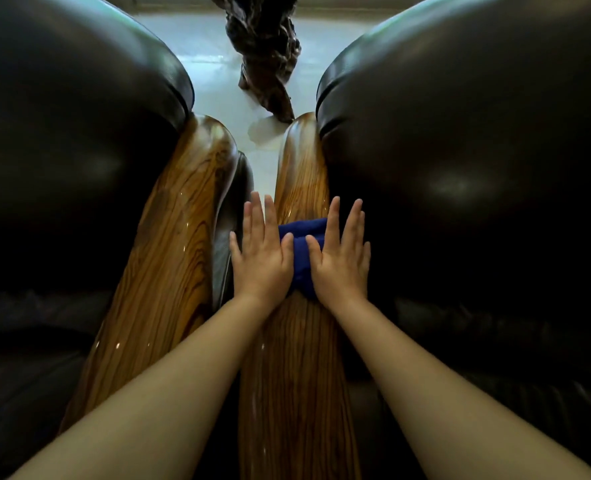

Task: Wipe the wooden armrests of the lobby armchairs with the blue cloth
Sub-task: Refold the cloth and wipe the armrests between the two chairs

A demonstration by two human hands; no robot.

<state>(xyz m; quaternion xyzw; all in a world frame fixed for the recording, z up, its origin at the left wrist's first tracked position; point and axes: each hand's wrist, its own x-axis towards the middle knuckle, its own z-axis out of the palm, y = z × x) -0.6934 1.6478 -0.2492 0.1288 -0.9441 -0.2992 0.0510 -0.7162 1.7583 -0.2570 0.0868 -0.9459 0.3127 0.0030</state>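
A blue cloth (301, 251) lies bunched on the glossy wooden armrest (299, 358) of the right armchair, about midway along it. My left hand (261, 252) rests flat on the cloth's left side, fingers spread and pointing away from me. My right hand (342, 252) presses flat on its right side, fingers likewise spread. Both thumbs touch the cloth's middle fold. Parallel to the left runs a second wooden armrest (169, 271), belonging to the left armchair, with nothing on it.
Dark leather chair backs bulge on both sides, the left (72, 140) and the right (467, 150). A narrow gap separates the two armrests. Beyond them lies a pale shiny floor (211, 74) with a dark gnarled wooden sculpture (266, 57) standing on it.
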